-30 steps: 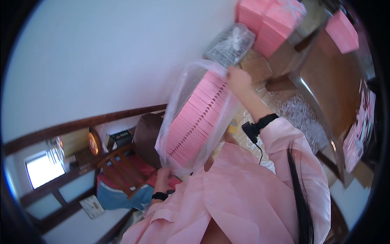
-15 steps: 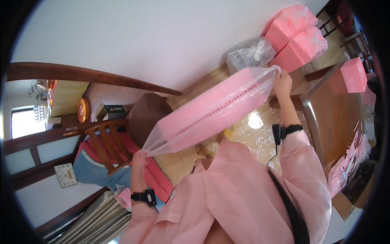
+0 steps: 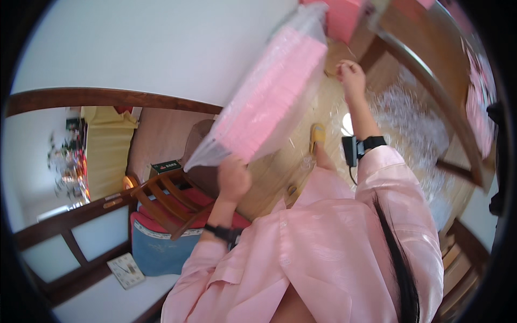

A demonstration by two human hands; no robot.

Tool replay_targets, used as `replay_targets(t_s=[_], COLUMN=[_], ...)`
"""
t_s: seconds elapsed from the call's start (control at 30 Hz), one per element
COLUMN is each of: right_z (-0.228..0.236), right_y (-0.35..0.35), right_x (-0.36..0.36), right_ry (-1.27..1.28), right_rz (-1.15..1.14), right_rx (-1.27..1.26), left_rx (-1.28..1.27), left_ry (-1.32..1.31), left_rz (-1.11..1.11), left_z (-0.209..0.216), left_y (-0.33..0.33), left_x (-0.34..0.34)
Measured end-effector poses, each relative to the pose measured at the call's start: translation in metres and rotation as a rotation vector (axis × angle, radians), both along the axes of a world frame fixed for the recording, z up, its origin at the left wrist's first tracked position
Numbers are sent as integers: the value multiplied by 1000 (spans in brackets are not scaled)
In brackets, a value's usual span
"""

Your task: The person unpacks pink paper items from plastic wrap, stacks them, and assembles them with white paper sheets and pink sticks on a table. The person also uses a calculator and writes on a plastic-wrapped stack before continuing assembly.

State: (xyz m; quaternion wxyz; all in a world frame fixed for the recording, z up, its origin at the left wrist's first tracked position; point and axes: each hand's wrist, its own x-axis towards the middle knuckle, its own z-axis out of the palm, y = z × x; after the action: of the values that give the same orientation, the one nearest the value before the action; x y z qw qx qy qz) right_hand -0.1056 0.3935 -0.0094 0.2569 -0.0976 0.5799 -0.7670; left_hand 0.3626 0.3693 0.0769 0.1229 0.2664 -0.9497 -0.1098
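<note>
A clear plastic bag (image 3: pixel 207 153) with a long stack of pink, folded-looking sheets (image 3: pixel 274 89) inside slants up and away in front of me. My left hand (image 3: pixel 234 180) is closed at the bag's near lower edge, gripping the film there. My right hand (image 3: pixel 351 75) is raised to the right of the bag, apart from it. Its fingers are curled in, and nothing shows in them. The bag's far end reaches up beside the white wall, slightly blurred. Each wrist carries a black strapped device.
A brown wooden table (image 3: pixel 431 59) stands at the right, with scattered whitish scraps (image 3: pixel 406 118) on the floor below it. More pink packages (image 3: pixel 342 19) lie at the far end. A wooden chair (image 3: pixel 172 199) with a red cushion and a dark round seat (image 3: pixel 202 142) are at the left.
My right hand has let go of the bag's far end and moved slightly left and up. The bag has swung steeper and farther up; my left hand moved right with it. The view has turned.
</note>
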Motion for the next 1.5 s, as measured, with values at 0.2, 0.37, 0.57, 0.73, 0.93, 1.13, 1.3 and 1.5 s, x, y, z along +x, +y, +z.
replay_targets(t_s=[0.2,0.37,0.57,0.73,0.93,1.13,1.3,1.5], right_z=[-97,-156,-194,-167,-118,-100,-98,-102], right_y=[190,301,319,278,203,98,31,13], right_x=[190,250,278,286,326,385,404,400], right_ry=[-244,-369,-162,-103,-128,-123,-68,-362], right_rz=[134,62,247,361,534,401,266,277], right_rx=[506,694,872,718,482,274,255,258], left_rx=[68,140,555,782,749,700,621,563], left_ry=[-300,-381,-406,-359,-435,-453,-421,-521], left_rz=[178,69,290,333,248,177,101,2], left_z=[-80,-93,-108,-107,-100,-101,-105,-98], left_y=[-10,-47,-85,-101,-102,-109,-108,-116], left_x=[-10,7,9,12,-1,-3,2,-5])
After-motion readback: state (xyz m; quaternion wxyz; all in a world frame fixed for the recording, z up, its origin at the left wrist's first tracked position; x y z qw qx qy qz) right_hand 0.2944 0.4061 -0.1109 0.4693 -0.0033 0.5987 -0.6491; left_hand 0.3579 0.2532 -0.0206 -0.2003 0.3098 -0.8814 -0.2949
